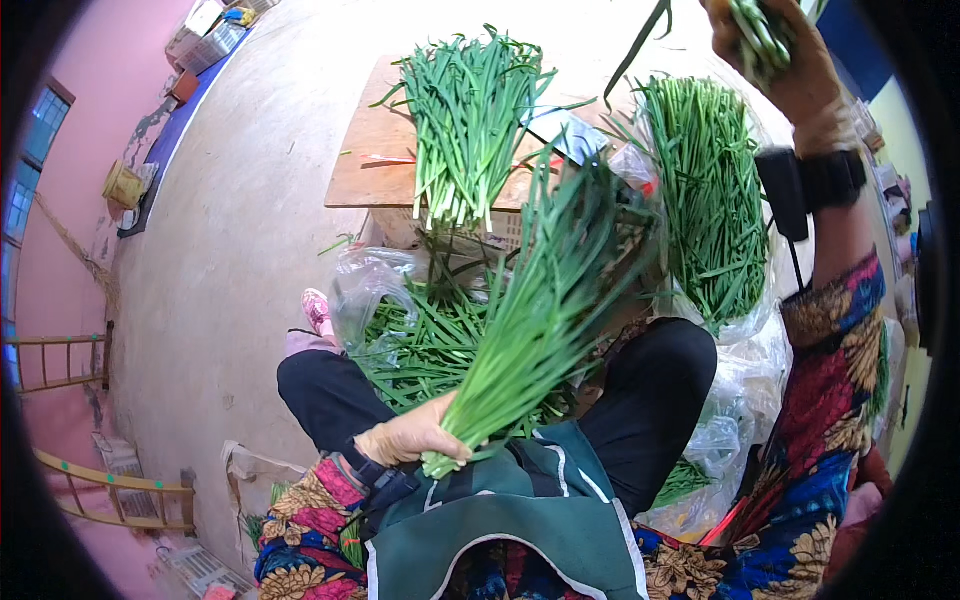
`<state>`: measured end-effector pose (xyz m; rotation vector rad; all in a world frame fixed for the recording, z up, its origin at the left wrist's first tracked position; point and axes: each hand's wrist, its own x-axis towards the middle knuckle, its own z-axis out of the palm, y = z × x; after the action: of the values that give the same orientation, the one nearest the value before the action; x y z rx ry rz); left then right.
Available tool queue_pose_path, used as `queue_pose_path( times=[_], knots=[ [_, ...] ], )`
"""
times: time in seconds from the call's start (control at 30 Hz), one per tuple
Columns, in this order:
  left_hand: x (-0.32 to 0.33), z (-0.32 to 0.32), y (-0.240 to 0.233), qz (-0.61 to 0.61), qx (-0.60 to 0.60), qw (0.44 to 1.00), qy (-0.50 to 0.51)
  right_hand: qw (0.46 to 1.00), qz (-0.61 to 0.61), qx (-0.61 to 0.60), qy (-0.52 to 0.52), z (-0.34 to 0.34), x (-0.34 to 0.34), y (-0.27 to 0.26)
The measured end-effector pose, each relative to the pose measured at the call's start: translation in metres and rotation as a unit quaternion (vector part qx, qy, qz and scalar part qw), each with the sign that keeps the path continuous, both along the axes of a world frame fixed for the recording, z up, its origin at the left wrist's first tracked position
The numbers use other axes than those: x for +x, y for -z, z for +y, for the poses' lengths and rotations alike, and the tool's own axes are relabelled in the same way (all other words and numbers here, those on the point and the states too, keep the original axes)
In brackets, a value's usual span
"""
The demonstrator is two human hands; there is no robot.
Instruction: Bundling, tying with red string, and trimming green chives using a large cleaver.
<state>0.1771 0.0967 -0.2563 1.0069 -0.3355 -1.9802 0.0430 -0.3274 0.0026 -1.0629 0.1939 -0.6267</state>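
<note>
My left hand (411, 436) grips the pale stem ends of a thick bunch of green chives (517, 360) above my lap. The leaves fan out up and to the right, their tips blurred. At the upper right, my right hand (806, 86) is raised and closed around a smaller clump of stalks (759, 37); a long leaf hangs from it, and the picture's top edge cuts the clump off. A laid-out pile of chives (472, 135) rests on a wooden board (360, 165). Loose green leaves (427, 345) lie in a clear plastic bag (367, 281) between my knees.
Right of the board, a plastic-wrapped stack of chives (709, 202) stands beside my knee. A printed sheet (570, 135) and a red tie (386, 159) lie on the board. More plastic bags (750, 390) sit at my right. Wooden ladder-like frames (112, 487) and a broom (82, 247) are at left.
</note>
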Motion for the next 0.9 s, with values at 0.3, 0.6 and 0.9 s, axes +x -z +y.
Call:
queue_pose_path(
  times=[0.3, 0.6, 0.9],
  knots=[
    [-0.012, 0.025, 0.007, -0.020, -0.028, 0.998, 0.052, 0.972, 0.225, -0.066, -0.026, 0.031, 0.108, 0.139],
    [-0.003, 0.021, 0.023, 0.048, -0.045, 0.995, 0.074, 0.827, 0.533, -0.180, 0.015, 0.096, 0.174, 0.245],
    [0.002, 0.022, 0.031, 0.038, -0.078, 0.995, 0.052, 0.748, 0.605, -0.247, 0.115, 0.079, 0.186, 0.242]
  ],
)
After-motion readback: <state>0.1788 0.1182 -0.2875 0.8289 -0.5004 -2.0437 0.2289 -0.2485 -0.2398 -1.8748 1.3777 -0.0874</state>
